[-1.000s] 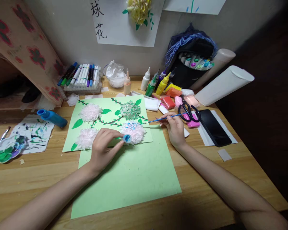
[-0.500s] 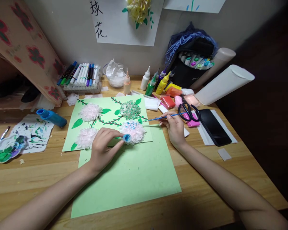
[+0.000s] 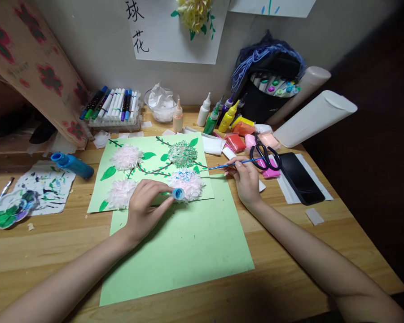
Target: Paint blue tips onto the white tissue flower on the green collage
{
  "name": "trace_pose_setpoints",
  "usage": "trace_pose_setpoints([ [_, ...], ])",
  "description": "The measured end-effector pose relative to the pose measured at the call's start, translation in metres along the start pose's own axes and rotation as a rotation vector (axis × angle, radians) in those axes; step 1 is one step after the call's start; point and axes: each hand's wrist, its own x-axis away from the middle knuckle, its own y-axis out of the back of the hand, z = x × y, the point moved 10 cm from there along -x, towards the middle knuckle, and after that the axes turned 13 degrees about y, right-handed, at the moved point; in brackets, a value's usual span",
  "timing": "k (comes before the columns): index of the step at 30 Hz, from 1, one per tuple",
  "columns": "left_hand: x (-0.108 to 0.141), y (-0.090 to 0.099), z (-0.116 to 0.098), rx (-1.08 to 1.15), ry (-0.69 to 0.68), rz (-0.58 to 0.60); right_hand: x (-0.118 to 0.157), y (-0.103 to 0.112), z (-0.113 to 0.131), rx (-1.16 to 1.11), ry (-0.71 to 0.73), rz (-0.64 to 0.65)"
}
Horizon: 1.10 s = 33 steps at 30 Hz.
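Note:
My left hand point(image 3: 150, 204) pinches a small bottle cap point(image 3: 178, 194) with blue paint inside, held over the lower right paper flower point(image 3: 190, 185). That flower is pale pink, with blue streaks on its top. In my right hand point(image 3: 245, 181) is a thin blue paintbrush point(image 3: 225, 165), its tip by the flower's right upper edge. The flower sits on a light green sheet point(image 3: 202, 139) with two more pink flowers, a green-tinted flower point(image 3: 182, 154), painted leaves and stems. A larger green sheet point(image 3: 182, 255) lies beneath.
An uncapped blue paint bottle point(image 3: 72, 165) lies at left beside a paint-smeared palette point(image 3: 11, 211). Markers point(image 3: 116, 104), a glass bowl point(image 3: 161, 104) and several paint bottles point(image 3: 210, 119) line the back. Scissors point(image 3: 265, 158) and a phone point(image 3: 298, 178) lie at right.
Almost nothing differs. Both hands keep their places, with the cap and the paintbrush still held near the same flower.

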Motion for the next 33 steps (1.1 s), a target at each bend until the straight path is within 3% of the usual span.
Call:
trace_pose_setpoints([
  [11,0.000,0.000,0.000,0.001,-0.002,-0.002,0.000,0.002,-0.001,-0.025,0.000,-0.018],
  [26,0.000,0.000,0.003,-0.005,0.024,0.001,0.003,-0.006,0.008,0.092,0.058,0.082],
  [33,0.000,0.000,0.001,0.002,0.012,0.002,0.002,-0.002,0.011,0.029,0.094,0.037],
])
